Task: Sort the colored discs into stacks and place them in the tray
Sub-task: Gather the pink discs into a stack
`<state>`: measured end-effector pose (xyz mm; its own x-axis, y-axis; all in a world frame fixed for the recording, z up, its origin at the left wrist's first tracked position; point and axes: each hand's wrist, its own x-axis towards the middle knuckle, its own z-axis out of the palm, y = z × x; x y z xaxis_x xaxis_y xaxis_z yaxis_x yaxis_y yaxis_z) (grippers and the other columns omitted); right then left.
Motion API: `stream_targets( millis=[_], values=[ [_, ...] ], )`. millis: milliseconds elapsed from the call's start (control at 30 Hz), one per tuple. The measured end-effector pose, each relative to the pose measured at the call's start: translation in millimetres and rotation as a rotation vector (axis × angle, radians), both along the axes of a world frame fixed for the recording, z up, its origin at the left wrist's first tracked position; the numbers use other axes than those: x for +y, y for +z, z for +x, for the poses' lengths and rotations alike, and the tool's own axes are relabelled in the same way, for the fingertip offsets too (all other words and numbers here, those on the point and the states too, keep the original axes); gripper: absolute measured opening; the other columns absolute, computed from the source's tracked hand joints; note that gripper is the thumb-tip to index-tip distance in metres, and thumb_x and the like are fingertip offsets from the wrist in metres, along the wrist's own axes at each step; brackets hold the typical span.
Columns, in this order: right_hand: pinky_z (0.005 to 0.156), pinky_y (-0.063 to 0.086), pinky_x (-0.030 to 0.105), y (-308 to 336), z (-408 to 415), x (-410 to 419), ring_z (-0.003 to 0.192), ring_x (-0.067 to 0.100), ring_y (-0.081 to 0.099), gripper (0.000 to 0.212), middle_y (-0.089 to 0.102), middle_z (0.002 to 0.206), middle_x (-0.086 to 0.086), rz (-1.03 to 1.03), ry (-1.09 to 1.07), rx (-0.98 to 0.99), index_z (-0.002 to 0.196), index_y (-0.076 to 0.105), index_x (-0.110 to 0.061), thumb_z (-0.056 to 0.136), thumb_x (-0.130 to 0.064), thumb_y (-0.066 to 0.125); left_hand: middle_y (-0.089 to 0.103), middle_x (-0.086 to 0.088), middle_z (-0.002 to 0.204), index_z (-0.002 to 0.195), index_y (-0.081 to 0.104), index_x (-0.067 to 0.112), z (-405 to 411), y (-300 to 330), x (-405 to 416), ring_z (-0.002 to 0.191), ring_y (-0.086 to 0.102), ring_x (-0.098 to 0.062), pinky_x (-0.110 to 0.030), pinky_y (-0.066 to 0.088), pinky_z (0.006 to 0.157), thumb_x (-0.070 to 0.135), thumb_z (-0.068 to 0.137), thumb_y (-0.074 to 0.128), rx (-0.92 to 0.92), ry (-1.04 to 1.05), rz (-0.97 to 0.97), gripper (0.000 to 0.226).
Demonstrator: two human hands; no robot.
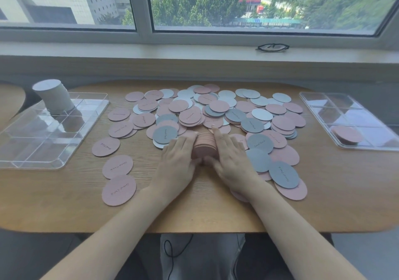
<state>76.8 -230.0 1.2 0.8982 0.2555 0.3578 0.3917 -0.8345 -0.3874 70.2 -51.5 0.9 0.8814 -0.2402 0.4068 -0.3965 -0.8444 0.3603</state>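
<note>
Wooden table (64, 210) under a window | left hand (177, 163) and right hand (232, 161) clamp a pink stack (205, 147) near the front edge, fingers curled round it, base hidden | loose discs (216, 111) behind, print unreadable | clear trays (32, 161) at both side edges.
</note>
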Motion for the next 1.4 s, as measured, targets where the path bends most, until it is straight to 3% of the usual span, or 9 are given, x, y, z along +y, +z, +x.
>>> stream_targets(
  millis=[200, 300, 400, 733, 933, 1067, 1200, 1300, 1400],
  values=[
    [0.095, 0.027, 0.031, 0, 5, -5, 0.112, 0.025, 0.045, 0.057, 0.058, 0.121, 0.005, 0.138, -0.041, -0.025, 0.132, 0.05, -0.011, 0.084, -0.036, 0.068, 0.049, 0.011, 0.136, 0.146, 0.041, 0.028, 8, 12, 32, 0.131, 0.038, -0.017, -0.034, 0.025, 0.107, 0.054, 0.083, 0.069, 0.114, -0.026, 0.08, 0.074],
    [0.091, 0.027, 0.027, 2, 5, -6, 0.108, 0.021, 0.046, 0.055, 0.059, 0.115, 0.001, 0.186, -0.061, -0.055, 0.127, 0.053, -0.013, 0.081, -0.031, 0.076, 0.038, 0.02, 0.148, 0.151, 0.033, 0.036, 18, 16, 58, 0.141, 0.023, -0.008, -0.034, 0.018, 0.114, 0.082, 0.072, 0.049, 0.253, -0.084, 0.292, 0.092],
    [0.09, 0.027, 0.025, 2, 4, -6, 0.107, 0.017, 0.044, 0.054, 0.057, 0.113, -0.004, 0.203, -0.052, -0.058, 0.127, 0.053, -0.015, 0.081, -0.031, 0.077, 0.039, 0.026, 0.147, 0.149, 0.037, 0.039, 19, 18, 66, 0.14, 0.025, -0.003, -0.028, 0.015, 0.11, 0.088, 0.064, 0.03, 0.24, -0.128, 0.342, 0.099],
    [0.086, 0.024, 0.022, 6, 1, -5, 0.104, 0.01, 0.038, 0.054, 0.058, 0.113, -0.003, 0.234, -0.037, -0.054, 0.128, 0.053, -0.014, 0.082, -0.028, 0.077, 0.065, 0.018, 0.107, 0.118, 0.069, 0.029, 12, 13, 64, 0.093, 0.064, -0.01, -0.031, 0.055, 0.066, 0.068, 0.083, 0.05, -0.112, -0.237, 0.291, 0.056],
    [0.096, 0.032, 0.031, 9, -2, -4, 0.104, 0.009, 0.039, 0.054, 0.058, 0.111, -0.004, 0.255, -0.05, -0.04, 0.128, 0.054, -0.015, 0.082, -0.029, 0.077, 0.07, 0.011, 0.079, 0.092, 0.074, 0.026, 7, 13, 61, 0.062, 0.065, -0.016, -0.028, 0.046, 0.043, 0.036, 0.095, 0.05, -0.332, -0.211, 0.209, 0.026],
    [0.094, 0.036, 0.033, 10, -3, -4, 0.1, 0.012, 0.042, 0.052, 0.061, 0.101, 0.0, 0.267, -0.086, -0.034, 0.125, 0.055, -0.015, 0.082, -0.032, 0.077, 0.065, 0.007, 0.072, 0.087, 0.071, 0.019, 5, 15, 62, 0.064, 0.062, -0.017, -0.028, 0.041, 0.047, 0.029, 0.098, 0.049, -0.422, -0.106, 0.192, 0.027],
    [0.091, 0.038, 0.033, 12, -4, -4, 0.098, 0.01, 0.041, 0.054, 0.056, 0.093, -0.007, 0.288, -0.083, -0.002, 0.128, 0.053, -0.014, 0.083, -0.033, 0.076, 0.064, 0.008, 0.078, 0.093, 0.066, 0.016, 5, 16, 62, 0.081, 0.057, -0.016, -0.032, 0.047, 0.054, 0.031, 0.102, 0.042, -0.317, -0.045, 0.042, 0.03],
    [0.083, 0.034, 0.017, 14, -5, -3, 0.086, 0.002, 0.037, 0.059, 0.056, 0.101, -0.003, 0.301, -0.025, 0.055, 0.132, 0.051, -0.016, 0.083, -0.035, 0.077, 0.057, 0.014, 0.08, 0.096, 0.065, 0.017, 7, 11, 55, 0.079, 0.056, -0.015, -0.032, 0.047, 0.062, 0.034, 0.102, 0.042, -0.212, -0.053, -0.106, 0.029],
    [0.078, 0.03, 0.013, 14, -5, -3, 0.091, 0.004, 0.045, 0.069, 0.056, 0.113, -0.001, 0.299, 0.022, 0.124, 0.139, 0.047, -0.018, 0.081, -0.041, 0.077, 0.055, 0.016, 0.079, 0.096, 0.068, 0.016, 7, 10, 43, 0.071, 0.052, -0.005, -0.014, 0.039, 0.066, 0.028, 0.099, 0.054, -0.168, -0.066, -0.22, 0.02]
  ],
)
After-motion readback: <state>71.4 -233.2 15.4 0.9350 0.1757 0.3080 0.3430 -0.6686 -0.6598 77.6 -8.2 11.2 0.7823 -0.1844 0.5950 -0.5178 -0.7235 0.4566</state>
